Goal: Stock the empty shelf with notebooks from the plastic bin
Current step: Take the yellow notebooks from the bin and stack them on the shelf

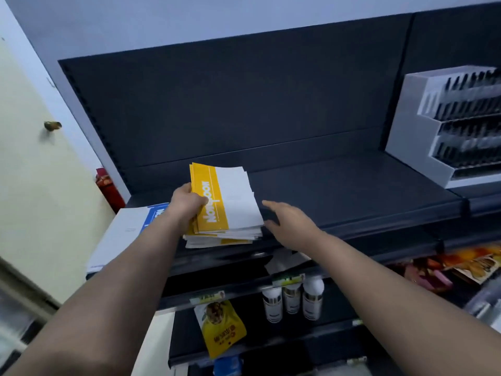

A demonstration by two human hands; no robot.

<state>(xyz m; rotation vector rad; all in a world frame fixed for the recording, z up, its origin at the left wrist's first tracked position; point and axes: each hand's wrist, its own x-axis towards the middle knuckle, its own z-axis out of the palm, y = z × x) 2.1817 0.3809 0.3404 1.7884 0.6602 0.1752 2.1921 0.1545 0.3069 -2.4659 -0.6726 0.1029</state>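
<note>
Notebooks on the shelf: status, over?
Left hand gripping notebook stack at shelf front edge. Right hand open, beside stack. Shelf space ahead unobstructed.

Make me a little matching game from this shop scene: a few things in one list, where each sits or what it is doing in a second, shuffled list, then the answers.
Things:
1. yellow and white notebooks
2. right hand
3. white pen display
4. white bottles

States:
A. on a lower shelf
B. open, holding nothing
C. gripped by the left hand
D. at the right end of the dark shelf

Pairs: 1-C, 2-B, 3-D, 4-A
</note>
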